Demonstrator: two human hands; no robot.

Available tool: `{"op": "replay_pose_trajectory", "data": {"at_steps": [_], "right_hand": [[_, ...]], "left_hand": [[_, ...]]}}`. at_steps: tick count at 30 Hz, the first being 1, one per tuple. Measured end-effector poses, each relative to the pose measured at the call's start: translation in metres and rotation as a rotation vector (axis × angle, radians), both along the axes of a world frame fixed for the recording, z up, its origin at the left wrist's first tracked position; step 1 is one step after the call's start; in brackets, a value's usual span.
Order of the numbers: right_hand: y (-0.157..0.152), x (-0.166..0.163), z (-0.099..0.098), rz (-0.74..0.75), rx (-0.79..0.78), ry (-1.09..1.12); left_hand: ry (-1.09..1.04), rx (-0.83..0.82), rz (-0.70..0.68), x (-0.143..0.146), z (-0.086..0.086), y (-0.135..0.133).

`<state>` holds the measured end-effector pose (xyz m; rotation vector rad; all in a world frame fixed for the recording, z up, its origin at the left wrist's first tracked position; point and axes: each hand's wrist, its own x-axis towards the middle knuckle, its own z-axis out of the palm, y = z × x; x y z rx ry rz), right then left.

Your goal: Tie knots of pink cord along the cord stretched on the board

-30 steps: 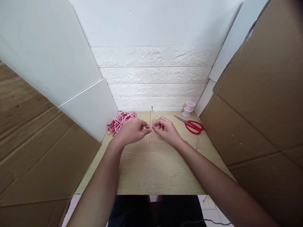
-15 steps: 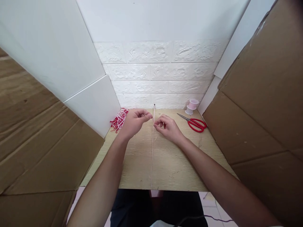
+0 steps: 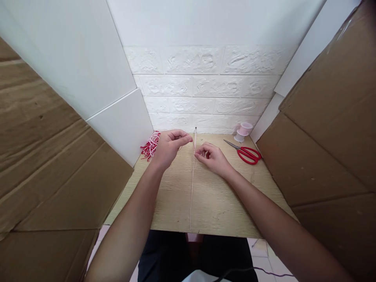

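A pale cord (image 3: 192,196) runs from a small nail (image 3: 196,128) at the back of the wooden board down to its front edge. Its far part looks knotted or braided. My left hand (image 3: 173,145) is left of the cord, thumb and forefinger pinching a thin strand that slants down to the cord. On the other side, my right hand (image 3: 211,156) has thumb and forefinger closed at the cord, where the strand meets it. Exactly what lies between those right fingertips is too small to see clearly.
Red-handled scissors (image 3: 248,155) lie at the right, points toward the back left. Behind them stand two stacked spools (image 3: 245,128) of thread. A red-and-white bundle of cords (image 3: 150,147) lies left of my left hand. Cardboard panels (image 3: 329,149) flank the wooden board (image 3: 223,203).
The view has shifted slightly, so everything sits a little further right. My left hand has drawn the thin strand up a little, and my right fingers remain at the cord.
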<state>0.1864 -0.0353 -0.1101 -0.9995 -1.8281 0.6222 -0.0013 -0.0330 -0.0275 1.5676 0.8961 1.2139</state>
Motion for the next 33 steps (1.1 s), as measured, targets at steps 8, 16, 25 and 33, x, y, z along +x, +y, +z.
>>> {"op": "replay_pose_trajectory", "data": {"at_steps": [8,16,25,33], "right_hand": [[-0.002,-0.003,0.003,-0.021,-0.075,0.122],[-0.001,-0.006,0.003,-0.054,-0.171,0.262],[-0.003,-0.01,0.007,-0.043,-0.201,0.378],[0.003,-0.016,-0.006,0.073,-0.247,0.456]], "left_hand": [[0.247,0.152,0.018,-0.004,-0.004,0.007],[0.323,0.004,0.008,-0.009,-0.015,0.017],[0.169,-0.14,-0.041,-0.01,-0.015,0.017],[-0.062,-0.489,-0.193,-0.019,-0.017,0.026]]}}
